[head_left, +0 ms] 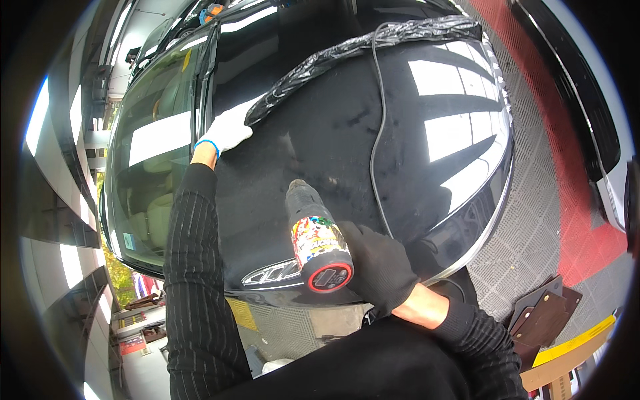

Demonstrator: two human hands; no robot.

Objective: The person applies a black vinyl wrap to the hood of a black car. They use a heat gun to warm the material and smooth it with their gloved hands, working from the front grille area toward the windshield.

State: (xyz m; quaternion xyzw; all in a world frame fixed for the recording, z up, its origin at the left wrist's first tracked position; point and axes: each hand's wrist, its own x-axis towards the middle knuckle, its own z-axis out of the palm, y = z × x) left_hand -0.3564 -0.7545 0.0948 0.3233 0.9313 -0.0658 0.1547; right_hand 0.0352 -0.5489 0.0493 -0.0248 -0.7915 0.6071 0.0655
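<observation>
My right hand [383, 267], in a black glove, is wrapped round a heat gun [313, 233] covered in colourful stickers, with a red-ringed display at its rear. The nozzle points away from me over the black car hood [313, 147]. On the left, my left hand [227, 131] wears a white glove with a blue cuff. Its fingers are closed at the near end of a bunched strip of black film [320, 60], by the base of the windshield. That crumpled strip runs across the hood to its far right corner.
A grey cord [381, 133] lies across the hood. The windshield [153, 147] is at left. Brown flat panels [545, 313] and a yellow-edged box [573, 347] stand at lower right. Another dark vehicle [573, 87] is beyond the grey and red floor tiles [533, 173].
</observation>
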